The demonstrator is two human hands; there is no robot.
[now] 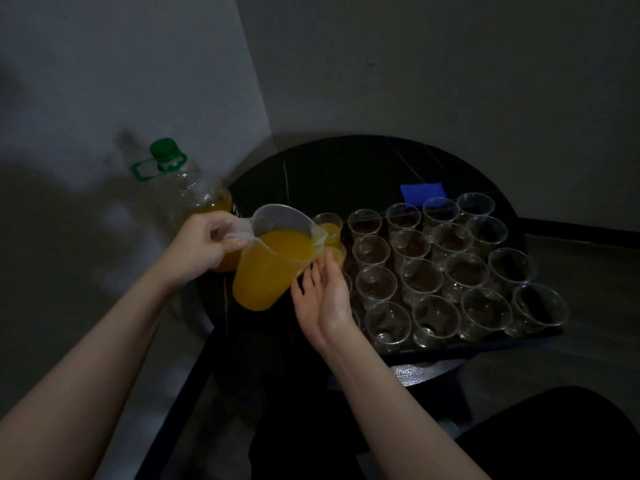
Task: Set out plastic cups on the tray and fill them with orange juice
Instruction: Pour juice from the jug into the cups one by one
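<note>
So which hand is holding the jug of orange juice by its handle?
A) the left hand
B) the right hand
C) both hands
A: the left hand grips the handle of the jug, while the right hand is open beside it, fingers straight.

Cups (348,299) half-hidden behind right hand (323,299)

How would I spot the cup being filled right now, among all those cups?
Find the round black table and the tray of clear cups on it. Go to the tray's left column, under the spout of the tilted jug. The cup being filled holds orange juice; the cups to its right are empty.
</note>
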